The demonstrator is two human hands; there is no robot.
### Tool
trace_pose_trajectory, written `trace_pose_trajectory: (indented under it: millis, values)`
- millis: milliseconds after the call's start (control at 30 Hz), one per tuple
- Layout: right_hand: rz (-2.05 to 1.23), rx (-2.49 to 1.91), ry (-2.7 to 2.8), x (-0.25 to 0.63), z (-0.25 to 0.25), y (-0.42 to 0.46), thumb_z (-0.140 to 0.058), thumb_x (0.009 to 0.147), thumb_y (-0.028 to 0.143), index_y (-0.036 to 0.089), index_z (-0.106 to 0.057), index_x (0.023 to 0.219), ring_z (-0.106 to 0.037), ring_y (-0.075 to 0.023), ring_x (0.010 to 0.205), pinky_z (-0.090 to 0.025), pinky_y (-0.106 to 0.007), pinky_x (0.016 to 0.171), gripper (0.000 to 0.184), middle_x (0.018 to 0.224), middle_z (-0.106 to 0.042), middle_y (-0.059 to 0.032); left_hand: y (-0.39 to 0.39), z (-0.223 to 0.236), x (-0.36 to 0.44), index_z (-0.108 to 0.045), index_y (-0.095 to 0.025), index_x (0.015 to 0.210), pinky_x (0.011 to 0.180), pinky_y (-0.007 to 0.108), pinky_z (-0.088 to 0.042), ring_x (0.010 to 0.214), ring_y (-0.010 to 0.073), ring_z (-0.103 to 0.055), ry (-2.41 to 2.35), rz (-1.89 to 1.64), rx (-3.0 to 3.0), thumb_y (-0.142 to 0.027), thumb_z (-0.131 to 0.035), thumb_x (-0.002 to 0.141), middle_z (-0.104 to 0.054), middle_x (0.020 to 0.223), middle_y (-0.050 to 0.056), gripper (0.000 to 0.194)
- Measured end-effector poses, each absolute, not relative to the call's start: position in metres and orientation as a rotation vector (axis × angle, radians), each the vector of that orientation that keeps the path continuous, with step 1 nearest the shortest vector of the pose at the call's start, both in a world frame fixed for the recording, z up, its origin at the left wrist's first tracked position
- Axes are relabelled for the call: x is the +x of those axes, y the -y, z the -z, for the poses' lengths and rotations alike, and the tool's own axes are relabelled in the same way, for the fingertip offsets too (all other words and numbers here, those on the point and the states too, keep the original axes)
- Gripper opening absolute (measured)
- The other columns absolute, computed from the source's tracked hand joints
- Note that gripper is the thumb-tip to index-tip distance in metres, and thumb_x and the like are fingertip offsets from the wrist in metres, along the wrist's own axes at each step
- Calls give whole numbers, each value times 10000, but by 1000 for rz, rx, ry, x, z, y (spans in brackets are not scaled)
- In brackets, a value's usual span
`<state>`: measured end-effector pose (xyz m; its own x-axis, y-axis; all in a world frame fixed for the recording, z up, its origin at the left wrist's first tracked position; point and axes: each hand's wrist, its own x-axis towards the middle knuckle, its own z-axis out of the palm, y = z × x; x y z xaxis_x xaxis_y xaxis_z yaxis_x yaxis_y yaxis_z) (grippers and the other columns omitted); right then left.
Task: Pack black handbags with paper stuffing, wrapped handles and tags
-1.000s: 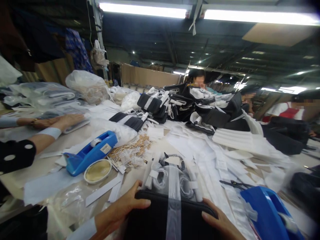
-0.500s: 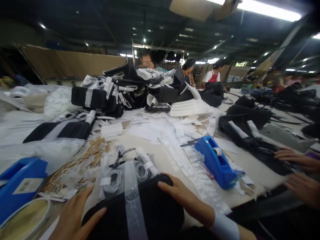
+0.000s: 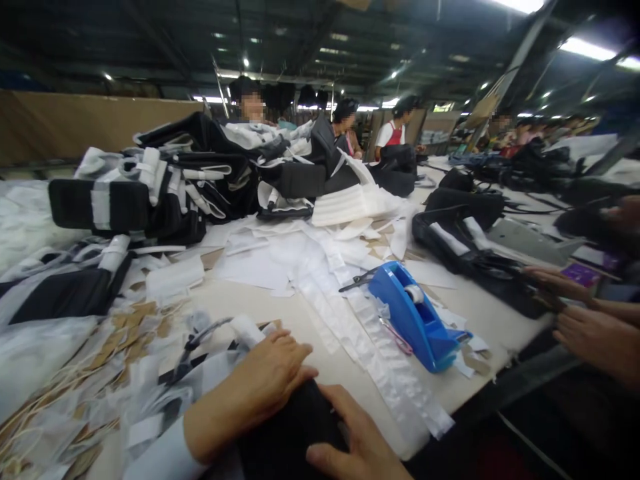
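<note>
A black fabric bag point(image 3: 295, 427) lies low in front of me, partly hidden by my hands and cut off by the lower frame edge. My left hand point(image 3: 255, 380) reaches across its top from the lower left, fingers closed over the far edge. Around the bag's right end, my right hand point(image 3: 357, 437) has its thumb on the near side and fingers on the far side. Clear coiled strips and a white wrapped roll point(image 3: 247, 330) stick out behind the bag, beside my left wrist. A blue tape dispenser point(image 3: 413, 313) stands to the right.
A heap of black bags point(image 3: 225, 173) with white wrapping fills the table's back. White strips point(image 3: 370, 353) and paper scraps point(image 3: 125, 340) litter the surface. At right, a co-worker's hands point(image 3: 585, 320) touch black bags point(image 3: 475, 260). Other people point(image 3: 393, 130) stand behind.
The bag has turned, so its taped front no longer shows. My left hand has moved right onto its top; my right hand has dropped to its right end. The view has swung right.
</note>
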<state>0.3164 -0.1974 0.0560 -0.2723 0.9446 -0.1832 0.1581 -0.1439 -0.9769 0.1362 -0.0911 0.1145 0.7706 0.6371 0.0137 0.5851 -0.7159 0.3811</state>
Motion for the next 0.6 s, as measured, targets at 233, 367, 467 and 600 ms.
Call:
trace_pose_trajectory:
  millis: [233,367,467,600]
  values:
    - [-1209,-1360,1886,337,-58,151,-647,827,378,208,-690,1031,-614,-189,838,-486,-268,724,270,961,-660,-52,94,-98,147,-673,-219,788,784,407,-381,811,243,-603,-926,56,2783,-291,-440,974,-690,819,42,307]
    - [-564,-1657,2166,379,-152,56,-606,888,235,185,-688,1082,-629,-174,995,-462,-252,901,216,1048,-697,-52,97,-101,152,-695,-221,784,836,433,-379,888,248,-594,-1011,123,2776,-340,-442,980,-676,860,39,341]
    - [-257,-2052,2176,402,-208,-23,-525,932,167,93,-651,1139,-600,-242,1106,-460,-356,962,253,1147,-655,-152,96,-99,152,-702,-224,764,855,434,-389,917,244,-592,-1026,91,2811,-352,-482,964,-674,878,39,324]
    - [-118,-2101,2240,406,-235,-69,-584,932,331,132,-569,1211,-599,-235,1071,-513,-450,912,343,1221,-588,-114,84,-65,141,-663,-229,706,787,387,-406,858,220,-590,-917,-123,3032,-377,-644,871,-674,861,3,223]
